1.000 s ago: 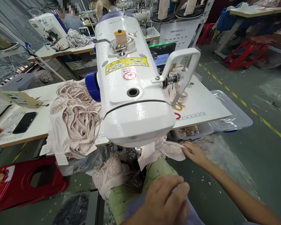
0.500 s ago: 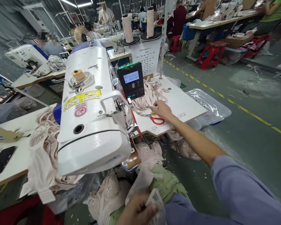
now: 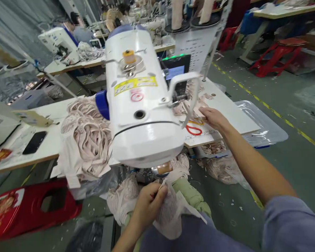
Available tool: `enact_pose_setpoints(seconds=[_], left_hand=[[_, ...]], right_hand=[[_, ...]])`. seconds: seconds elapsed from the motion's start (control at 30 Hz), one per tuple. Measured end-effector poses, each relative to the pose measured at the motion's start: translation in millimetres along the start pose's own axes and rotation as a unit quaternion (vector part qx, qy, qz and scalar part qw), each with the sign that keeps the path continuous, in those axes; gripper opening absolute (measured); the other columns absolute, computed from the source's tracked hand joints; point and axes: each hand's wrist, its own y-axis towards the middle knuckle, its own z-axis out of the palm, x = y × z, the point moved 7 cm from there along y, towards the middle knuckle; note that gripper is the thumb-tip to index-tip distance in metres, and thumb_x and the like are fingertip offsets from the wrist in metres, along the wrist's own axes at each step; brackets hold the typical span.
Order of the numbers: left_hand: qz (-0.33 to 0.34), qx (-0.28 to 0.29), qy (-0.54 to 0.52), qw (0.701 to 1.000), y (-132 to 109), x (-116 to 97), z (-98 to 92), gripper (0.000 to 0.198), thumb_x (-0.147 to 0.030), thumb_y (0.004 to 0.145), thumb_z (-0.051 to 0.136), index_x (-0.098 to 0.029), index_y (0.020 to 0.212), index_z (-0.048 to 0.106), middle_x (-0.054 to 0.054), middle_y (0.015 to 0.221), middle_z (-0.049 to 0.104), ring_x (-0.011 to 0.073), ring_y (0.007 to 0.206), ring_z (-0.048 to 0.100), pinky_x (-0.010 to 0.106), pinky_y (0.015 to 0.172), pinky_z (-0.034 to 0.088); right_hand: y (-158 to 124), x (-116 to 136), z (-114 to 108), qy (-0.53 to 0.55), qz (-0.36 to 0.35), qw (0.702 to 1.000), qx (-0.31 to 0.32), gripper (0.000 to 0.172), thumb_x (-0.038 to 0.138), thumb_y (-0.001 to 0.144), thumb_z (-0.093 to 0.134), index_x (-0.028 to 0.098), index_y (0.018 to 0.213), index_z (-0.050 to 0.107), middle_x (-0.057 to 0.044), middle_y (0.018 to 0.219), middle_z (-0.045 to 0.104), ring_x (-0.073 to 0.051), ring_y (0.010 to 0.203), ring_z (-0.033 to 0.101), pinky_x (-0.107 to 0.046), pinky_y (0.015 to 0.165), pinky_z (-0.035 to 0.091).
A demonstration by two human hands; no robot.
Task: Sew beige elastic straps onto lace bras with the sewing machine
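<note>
My left hand (image 3: 151,201) is closed, thumb against fingers, on the edge of a pale pink lace bra (image 3: 170,213) that hangs over my lap. My right hand (image 3: 212,117) reaches to the table right of the sewing machine (image 3: 141,136). Its fingertips are pinched on a pale pink fabric strap at the edge of a pile of straps (image 3: 182,107), part of which the machine hides. Just below that hand lie red-handled scissors (image 3: 193,130). More of the lace work (image 3: 122,199) rests to the left on my lap, below the machine head.
A heap of pale pink bra pieces (image 3: 91,140) lies left of the machine, beside a black phone (image 3: 34,142). A red stool (image 3: 34,206) stands at lower left. A clear plastic lid (image 3: 265,122) sticks out past the table at right. Thread cones (image 3: 177,15) stand behind.
My view has swung left and down, so the machine appears further right. My left hand has risen with the lace bra, nearer the machine. My right hand stays at the strap pile.
</note>
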Motion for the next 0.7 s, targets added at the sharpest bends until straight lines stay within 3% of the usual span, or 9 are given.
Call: enact_pose_setpoints(seconds=[0.13,0.2,0.3,0.4,0.47,0.53,0.6,0.7], left_hand=[[0.006,-0.012,-0.014,1.0,1,-6,-9.0,0.045,-0.05,0.091,0.04,-0.021,0.058,0.033,-0.004,0.058,0.033,0.0114,0.056,0.033,0.025,0.055,0.026],[0.0,-0.007,-0.033,0.999,0,-8,-11.8,0.043,-0.048,0.09,0.042,-0.022,0.058,0.031,-0.005,0.057,0.029,0.0104,0.054,0.029,0.025,0.053,0.023],[0.005,-0.001,-0.045,0.999,-2,-13,-15.0,0.041,-0.046,0.089,0.044,-0.021,0.058,0.034,-0.005,0.057,0.03,0.0101,0.054,0.029,0.024,0.052,0.023],[0.001,0.006,-0.034,0.999,-3,-15,-15.1,0.038,-0.044,0.089,0.045,-0.02,0.06,0.039,-0.005,0.057,0.033,0.0099,0.055,0.031,0.023,0.052,0.024],[0.004,0.019,-0.022,1.0,-4,-16,-11.9,0.039,-0.042,0.09,0.045,-0.02,0.059,0.039,-0.005,0.057,0.033,0.0096,0.055,0.031,0.023,0.052,0.023],[0.008,0.043,-0.012,0.999,-4,-15,-6.9,0.039,-0.043,0.091,0.046,-0.019,0.059,0.041,-0.004,0.057,0.035,0.0097,0.055,0.031,0.023,0.052,0.023],[-0.001,0.074,-0.007,0.997,-5,-12,-2.5,0.041,-0.045,0.091,0.046,-0.018,0.06,0.044,-0.004,0.058,0.035,0.0097,0.055,0.031,0.023,0.051,0.022],[-0.016,0.102,0.003,0.995,-7,-9,-2.3,0.044,-0.046,0.093,0.046,-0.017,0.06,0.05,-0.004,0.057,0.036,0.0101,0.055,0.033,0.023,0.051,0.024]], right_hand=[[-51,-5,9,0.145,0.015,0.987,0.061,0.043,0.053,0.059,0.082,0.021,0.073,0.056,0.006,0.057,0.043,-0.007,0.049,0.037,-0.019,0.044,0.032],[-90,-7,24,0.225,0.047,0.964,0.132,0.047,0.05,0.052,0.089,0.021,0.077,0.062,0.008,0.054,0.042,-0.005,0.044,0.033,-0.017,0.04,0.027],[-161,-6,59,0.285,0.101,0.916,0.265,0.049,0.055,0.055,0.088,0.019,0.083,0.07,0.007,0.056,0.047,-0.003,0.04,0.028,-0.018,0.037,0.024],[-215,6,92,0.269,0.085,0.888,0.363,0.043,0.059,0.07,0.078,0.017,0.079,0.075,-0.001,0.068,0.059,-0.008,0.053,0.048,-0.022,0.05,0.042],[-234,20,106,0.238,0.019,0.887,0.396,0.038,0.057,0.078,0.072,0.019,0.08,0.077,-0.008,0.096,0.066,-0.016,0.084,0.061,-0.028,0.072,0.051],[-243,34,116,0.203,-0.039,0.886,0.415,0.034,0.053,0.085,0.067,0.022,0.088,0.078,-0.008,0.12,0.063,-0.021,0.109,0.058,-0.032,0.091,0.048],[-245,44,123,0.17,-0.078,0.889,0.418,0.032,0.051,0.09,0.062,0.023,0.094,0.078,-0.007,0.118,0.065,-0.021,0.11,0.059,-0.034,0.095,0.047],[-246,53,127,0.142,-0.124,0.902,0.389,0.029,0.044,0.094,0.058,0.024,0.097,0.078,-0.006,0.097,0.071,-0.019,0.093,0.064,-0.031,0.085,0.049]])
